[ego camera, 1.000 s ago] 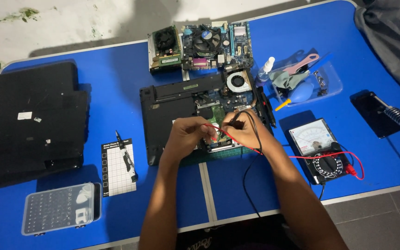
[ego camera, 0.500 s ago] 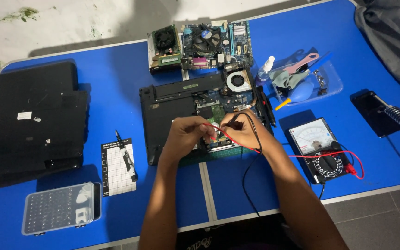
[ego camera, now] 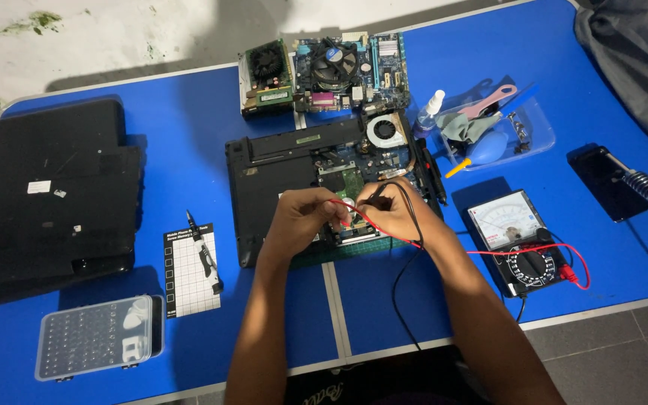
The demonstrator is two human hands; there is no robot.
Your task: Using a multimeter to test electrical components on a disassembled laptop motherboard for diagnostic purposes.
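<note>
The blue folding bench (ego camera: pixel 564 45) stands on a grey tiled floor, and a stained white wall runs along its 11 o'clock edge. A dark grey cloth (ego camera: pixel 631 60) hangs over the corner at 2 o'clock.

In the middle lies one opened black laptop base with bare circuit board and round fan (ego camera: pixel 316 176). The left hand (ego camera: pixel 301 217) is closed, pinching the thin red probe (ego camera: pixel 343 210) over the board; the right hand (ego camera: pixel 391 210) is closed too, its grip on the black probe (ego camera: pixel 378 193). Both tips are on the board, very close together. Compared with half a second ago, the hands and probes have almost not moved; all other things lie the same.

At 3 o'clock from the hands is one analogue multimeter with white dial face (ego camera: pixel 519 240), with one red and one black lead going to the probes. At 12 o'clock are one desktop motherboard with round cooler (ego camera: pixel 346 67) and one green graphics card (ego camera: pixel 268 75) just beside it. At 2 o'clock is one clear plastic pouch of cleaning tools (ego camera: pixel 489 127). At 9 o'clock lie one black laptop lid (ego camera: pixel 54 195), one white gridded screw mat (ego camera: pixel 189 270) with one black screwdriver (ego camera: pixel 204 251) on it, and one clear plastic bit case (ego camera: pixel 99 337). Far at 3 o'clock is one soldering iron stand with coiled metal holder (ego camera: pixel 624 184).
</note>
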